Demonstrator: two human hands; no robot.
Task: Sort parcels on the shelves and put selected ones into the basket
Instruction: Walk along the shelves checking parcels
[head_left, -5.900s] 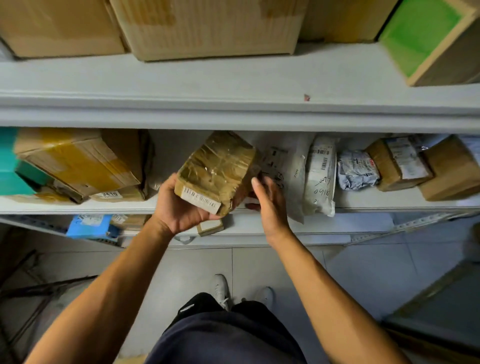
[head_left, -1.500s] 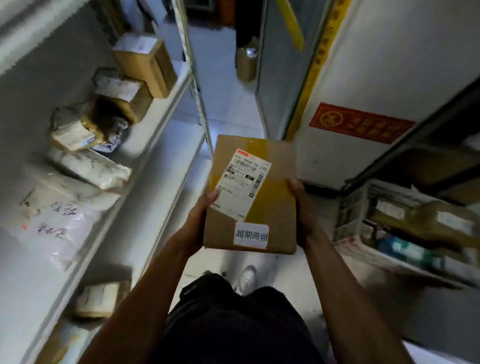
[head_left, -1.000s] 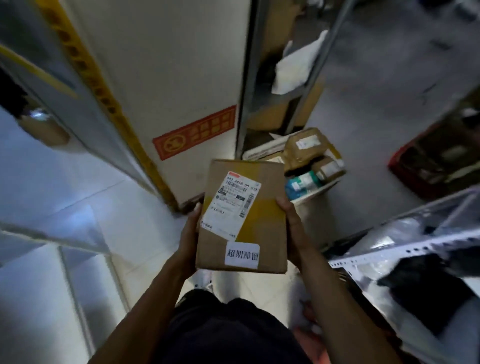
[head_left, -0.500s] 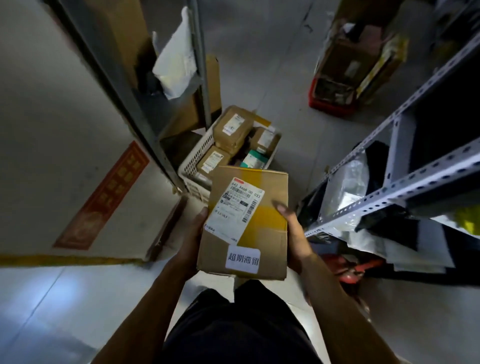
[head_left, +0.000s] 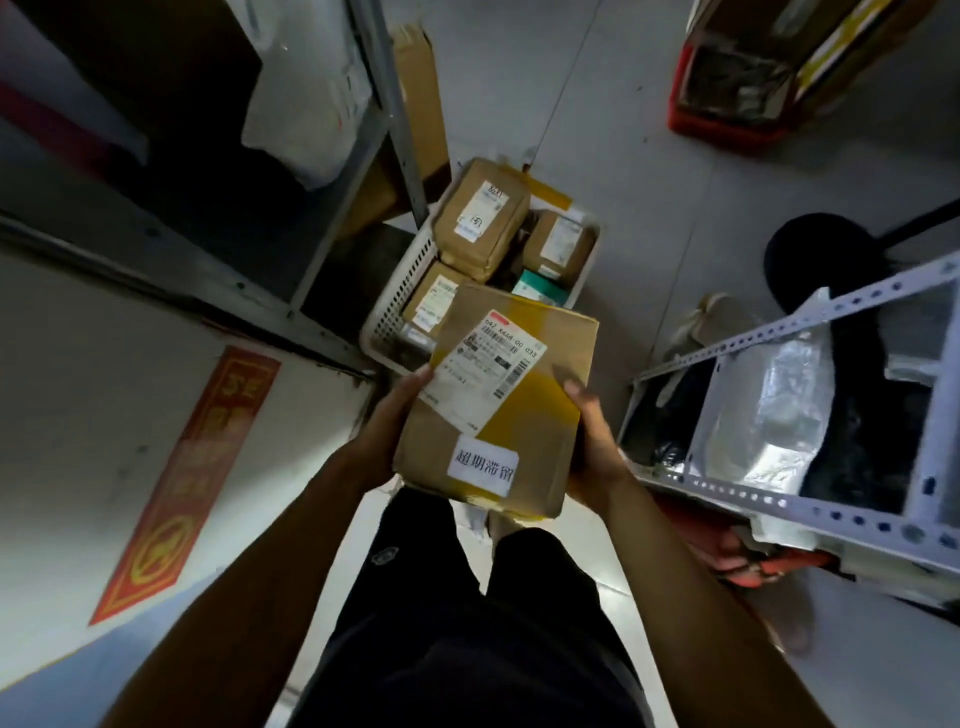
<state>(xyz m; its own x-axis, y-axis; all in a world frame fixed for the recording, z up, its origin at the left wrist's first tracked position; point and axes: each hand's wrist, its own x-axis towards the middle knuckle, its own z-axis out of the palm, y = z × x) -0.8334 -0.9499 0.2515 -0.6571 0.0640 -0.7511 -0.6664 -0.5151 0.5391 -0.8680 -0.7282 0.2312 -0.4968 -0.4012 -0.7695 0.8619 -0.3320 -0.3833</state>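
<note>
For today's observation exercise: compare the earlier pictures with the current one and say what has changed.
The cardboard box came off the shelf and now hangs above the white basket. The left hand and right hand grip its sides as before; shipping label unchanged.

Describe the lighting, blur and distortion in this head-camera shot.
Head view: dim overall, the person's legs and the left shelf recess nearly black; the floor is brightest. Wide-angle bending curves the right rack and wall edges. Mild blur: the held box shows label digits, its fine print smeared; parcels in the white basket are softer still.
</note>
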